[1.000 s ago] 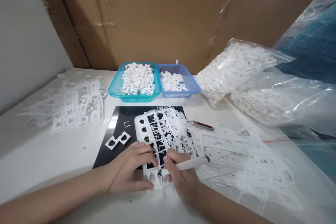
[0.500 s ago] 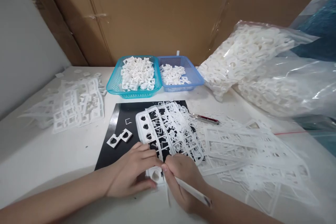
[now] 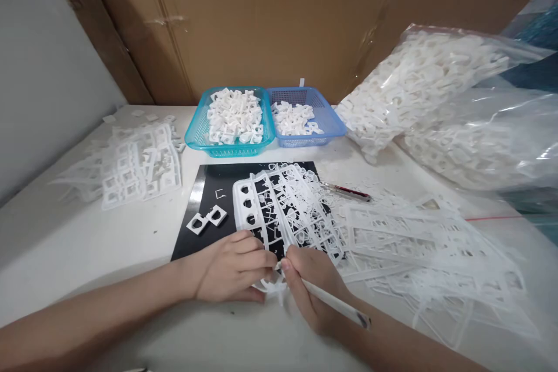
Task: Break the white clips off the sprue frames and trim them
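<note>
My right hand [image 3: 316, 288] grips a slim white pen-shaped tool [image 3: 337, 302] like a pencil; its tip is hidden among my fingertips. Curled over the near end of a white cut-out sheet [image 3: 244, 222], my left hand [image 3: 238, 267] pinches something there, mostly hidden by its fingers. The two hands almost touch. The sheet has a row of openings along its left side and lies on a black mat [image 3: 209, 186]. Left of it are two small white square pieces [image 3: 217, 215] with holes, joined corner to corner.
Behind the mat stand a teal basket [image 3: 192, 138] and a blue basket [image 3: 329, 122] with white pieces. Bulging clear bags [image 3: 418, 81] sit at right. A dark red-handled tool [image 3: 349, 190] lies beside waste frames [image 3: 414, 250]. More sheets [image 3: 142, 168] are stacked at left.
My left hand has closed further over the sheet's near end, covering the holed piece that showed under the thumb. My right hand keeps the tool. The whole view has shifted slightly.
</note>
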Demonstrator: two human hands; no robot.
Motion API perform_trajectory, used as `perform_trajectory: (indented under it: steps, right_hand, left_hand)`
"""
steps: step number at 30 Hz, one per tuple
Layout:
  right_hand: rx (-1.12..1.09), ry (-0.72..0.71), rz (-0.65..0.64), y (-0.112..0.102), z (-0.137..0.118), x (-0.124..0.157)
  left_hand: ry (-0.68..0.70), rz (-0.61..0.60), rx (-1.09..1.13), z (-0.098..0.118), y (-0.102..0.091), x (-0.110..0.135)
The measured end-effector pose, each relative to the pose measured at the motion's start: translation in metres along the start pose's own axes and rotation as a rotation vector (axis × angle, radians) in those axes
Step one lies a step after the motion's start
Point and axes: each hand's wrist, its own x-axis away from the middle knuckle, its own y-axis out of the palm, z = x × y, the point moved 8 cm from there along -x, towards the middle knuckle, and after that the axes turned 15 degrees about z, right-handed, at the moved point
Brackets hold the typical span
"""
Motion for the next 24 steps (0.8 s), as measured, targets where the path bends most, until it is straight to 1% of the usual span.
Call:
perform_trajectory:
  steps: [3,6,10,13,17,21,24]
  right_hand:
    - [-0.024,0.068,-0.016,-0.001,0.002,-0.002]
    - [-0.054,0.141,-0.036,0.000,0.007,-0.002]
    - [-0.107,0.166,-0.041,0.001,0.011,-0.002]
    - [-0.128,0.178,-0.041,0.001,0.013,0.001]
    - [-0.136,0.218,-0.044,0.002,0.016,0.005]
    - [-0.144,0.248,-0.033,0.001,0.017,0.006]
    - [-0.141,0.252,-0.030,0.001,0.016,0.005]
  left_hand:
    - [-0.010,-0.026,0.039,-0.001,0.000,0.001]
    - [-0.063,-0.064,0.079,-0.003,0.003,0.002]
    - [-0.145,-0.113,0.101,-0.009,0.009,0.002]
    - [-0.171,-0.145,0.117,-0.011,0.011,0.001]
    - [-0.185,-0.178,0.089,-0.011,0.013,-0.002]
    - [-0.168,-0.225,0.055,-0.004,0.015,-0.003]
    - [-0.173,-0.236,0.015,0.001,0.013,-0.003]
